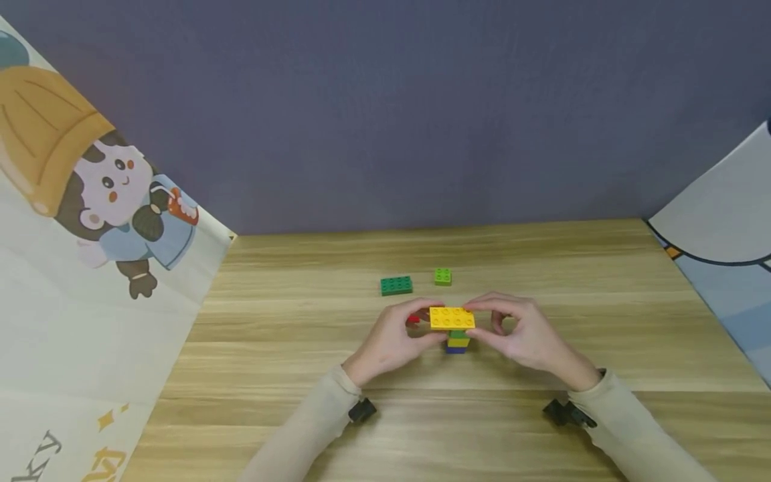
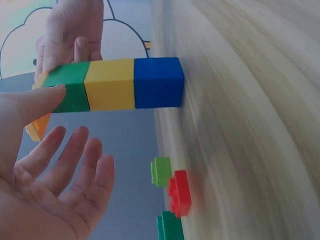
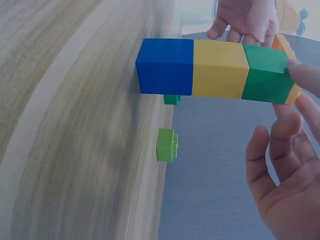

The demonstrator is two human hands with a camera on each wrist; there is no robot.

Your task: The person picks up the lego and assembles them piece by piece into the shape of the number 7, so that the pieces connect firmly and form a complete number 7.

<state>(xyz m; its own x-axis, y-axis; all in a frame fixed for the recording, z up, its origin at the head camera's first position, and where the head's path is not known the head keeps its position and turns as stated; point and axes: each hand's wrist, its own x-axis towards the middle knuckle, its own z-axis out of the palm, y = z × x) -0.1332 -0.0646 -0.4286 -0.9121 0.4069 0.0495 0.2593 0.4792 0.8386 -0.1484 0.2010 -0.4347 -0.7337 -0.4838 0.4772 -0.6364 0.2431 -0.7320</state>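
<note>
A flat yellow eight-stud brick (image 1: 452, 318) lies across the top of a short tower. My left hand (image 1: 388, 340) pinches its left end between thumb and fingers, while my right hand (image 1: 533, 338) pinches the right end. Below it, the tower stands upright: a green block (image 2: 76, 100), then a yellow block (image 2: 110, 85), and a blue block (image 2: 159, 82) at the bottom on the table. In both wrist views the near thumb overlaps the green block's upper edge, and the remaining fingers are spread loosely beside the tower.
Behind the hands, a dark green eight-stud brick (image 1: 395, 286) and a small light green brick (image 1: 442, 276) lie on the wooden table (image 1: 289, 348). A red brick (image 2: 181, 194) sits by the left hand, partly hidden in the head view. A grey-blue panel (image 1: 385, 120) borders the far edge.
</note>
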